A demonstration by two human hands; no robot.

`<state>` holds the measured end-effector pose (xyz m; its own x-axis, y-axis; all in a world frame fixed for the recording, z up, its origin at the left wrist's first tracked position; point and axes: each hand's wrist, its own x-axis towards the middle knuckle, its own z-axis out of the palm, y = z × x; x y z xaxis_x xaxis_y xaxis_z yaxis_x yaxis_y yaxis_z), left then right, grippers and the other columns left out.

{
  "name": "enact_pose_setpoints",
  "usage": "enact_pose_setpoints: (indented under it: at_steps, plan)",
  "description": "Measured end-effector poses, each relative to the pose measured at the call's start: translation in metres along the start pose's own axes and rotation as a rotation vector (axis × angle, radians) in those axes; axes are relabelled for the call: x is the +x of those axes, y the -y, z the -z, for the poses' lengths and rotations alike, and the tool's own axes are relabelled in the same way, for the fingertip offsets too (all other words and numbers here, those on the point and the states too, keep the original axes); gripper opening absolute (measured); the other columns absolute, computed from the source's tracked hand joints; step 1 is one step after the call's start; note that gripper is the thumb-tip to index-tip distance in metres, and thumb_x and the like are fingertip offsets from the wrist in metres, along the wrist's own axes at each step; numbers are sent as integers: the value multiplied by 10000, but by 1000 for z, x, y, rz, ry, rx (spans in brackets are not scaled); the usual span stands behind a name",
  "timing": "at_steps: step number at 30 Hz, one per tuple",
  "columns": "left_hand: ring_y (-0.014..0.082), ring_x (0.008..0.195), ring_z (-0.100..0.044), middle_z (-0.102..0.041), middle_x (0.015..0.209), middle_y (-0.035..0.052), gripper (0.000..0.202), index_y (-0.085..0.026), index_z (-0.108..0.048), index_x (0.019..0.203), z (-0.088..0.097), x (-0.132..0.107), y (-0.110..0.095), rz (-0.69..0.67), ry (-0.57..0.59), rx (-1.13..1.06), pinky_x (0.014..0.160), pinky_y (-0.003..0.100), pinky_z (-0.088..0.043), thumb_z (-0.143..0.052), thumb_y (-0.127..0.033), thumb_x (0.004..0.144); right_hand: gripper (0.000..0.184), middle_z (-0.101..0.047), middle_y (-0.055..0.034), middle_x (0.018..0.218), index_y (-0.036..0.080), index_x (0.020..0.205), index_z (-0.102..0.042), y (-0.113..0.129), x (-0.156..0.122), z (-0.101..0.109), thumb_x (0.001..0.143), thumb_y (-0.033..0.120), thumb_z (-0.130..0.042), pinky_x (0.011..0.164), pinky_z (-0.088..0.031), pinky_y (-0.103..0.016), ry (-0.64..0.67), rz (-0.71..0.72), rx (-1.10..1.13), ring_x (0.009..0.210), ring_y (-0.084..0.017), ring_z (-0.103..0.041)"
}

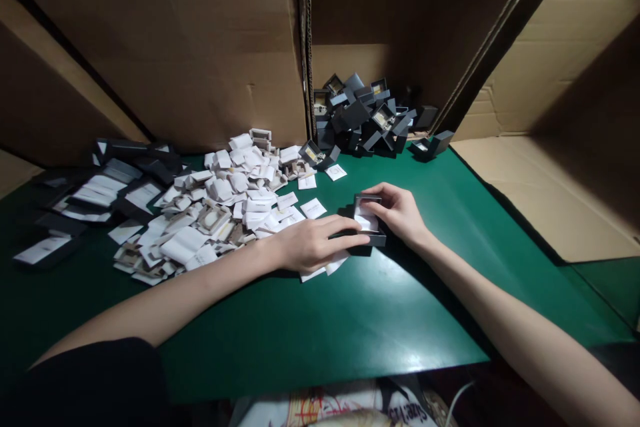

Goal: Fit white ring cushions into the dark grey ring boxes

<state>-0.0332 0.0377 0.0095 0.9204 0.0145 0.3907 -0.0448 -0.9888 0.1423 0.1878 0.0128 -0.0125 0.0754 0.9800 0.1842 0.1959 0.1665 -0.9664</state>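
Note:
A small dark hinged box (369, 220) sits open on the green mat (320, 320), with a white insert showing inside. My right hand (397, 213) curls round its right side and grips it. My left hand (313, 243) lies beside it on the left, fingers stretched toward the box, fingertips touching its front edge and the white insert. A few white cards lie under my left hand.
A heap of white cards and inserts (220, 207) spreads left of the hands. Dark flat lids and cards (100, 193) lie at far left. A pile of dark open boxes (365, 117) sits at the back inside a cardboard enclosure (200, 47). A cardboard flap (560, 193) lies right.

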Motion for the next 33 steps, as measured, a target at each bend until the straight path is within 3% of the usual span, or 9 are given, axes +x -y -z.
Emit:
enact_pose_setpoints:
  at_steps: [4, 9, 16, 24, 29, 33]
  plan:
    - [258, 1126, -558, -535, 1250, 195, 432, -147, -427, 1343, 0, 0, 0, 5, -2, 3, 885, 391, -536, -470, -171, 914, 205, -709, -39, 853, 182, 887, -652, 3, -1, 2, 735, 318, -673, 683, -520, -312, 25, -1, -60, 744, -181, -656]
    - [260, 1131, -545, -523, 1269, 188, 441, -134, -397, 1362, -1, 0, 0, 5, 16, 13, 885, 394, -533, -448, -168, 925, 346, -683, -34, 957, 199, 1052, -620, 7, -2, 5, 718, 264, -685, 715, -505, -311, 157, 13, -148, 809, -182, -632]
    - [253, 1134, -543, -527, 1268, 186, 421, -136, -417, 1348, -2, -1, 1, -2, 24, 27, 868, 388, -534, -443, -178, 930, 290, -666, -21, 908, 193, 998, -623, 6, -1, 5, 714, 229, -670, 707, -493, -307, 157, 21, -134, 774, -172, -610]
    - [250, 1129, -540, -517, 1293, 172, 409, -127, -438, 1334, 6, 4, 0, 38, 74, -17, 923, 391, -497, -429, -194, 931, 354, -665, -40, 1012, 203, 1092, -600, 6, 0, 10, 744, 242, -649, 742, -504, -324, 218, 10, -129, 839, -188, -624]
    - [245, 1196, -500, -509, 1325, 140, 434, -149, -432, 1338, 32, 9, 4, 265, 87, 82, 1002, 423, -442, -453, -176, 905, 357, -665, -54, 1025, 184, 1086, -592, 4, 2, 13, 744, 263, -656, 786, -509, -342, 202, 6, -61, 876, -197, -629]
    - [276, 1271, -432, -485, 1361, 137, 375, -132, -512, 1275, 53, -1, 28, 532, 129, 283, 1056, 475, -374, -446, -183, 909, 355, -668, -51, 986, 181, 1076, -592, 5, 2, 12, 745, 288, -661, 735, -516, -332, 193, -40, -71, 812, -184, -628]
